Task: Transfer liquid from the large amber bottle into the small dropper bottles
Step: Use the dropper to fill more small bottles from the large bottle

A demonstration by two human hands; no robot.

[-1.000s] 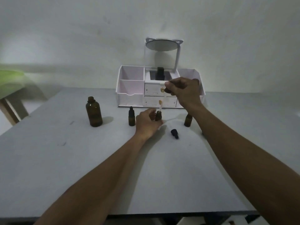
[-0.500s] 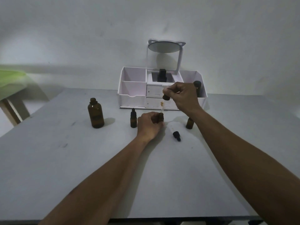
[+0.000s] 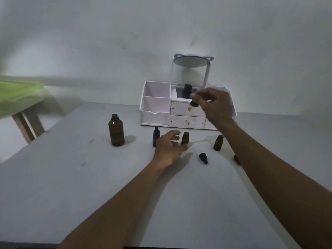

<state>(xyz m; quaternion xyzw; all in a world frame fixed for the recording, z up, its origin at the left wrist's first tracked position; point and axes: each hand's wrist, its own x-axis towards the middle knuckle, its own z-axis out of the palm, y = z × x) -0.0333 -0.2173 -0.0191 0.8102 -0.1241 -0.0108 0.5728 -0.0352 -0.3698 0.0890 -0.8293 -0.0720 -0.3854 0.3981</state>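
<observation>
Two bare hands work over a grey table, seen from the person's own head. The right hand is raised, thumb and fingers pinching the black bulb of a dropper. Its clear glass tube hangs down and slightly left, with the tip poised above the mouth of a small open bottle. Holding it by the bulb, tip down, likely keeps the liquid in the tube and readies a squeeze (whether any liquid is inside is too faint to tell).

The left hand rests on the table just beside that bottle, fingers loose and spread, thumb tip near the bottle's base, gripping nothing. It seems placed there to steady the bottle, though contact cannot be made out.

The large amber bottle, the source, stands uncapped and upright well to the left, its open neck ready for a dip. Between it and the left hand stands a capped dropper bottle. A second open bottle stands to the right, near the right forearm. A loose dropper cap lies on its side in front, between the two open bottles, probably set down so their mouths are free for filling.

Behind, against the wall, sits a white organiser with a round mirror on top.
</observation>
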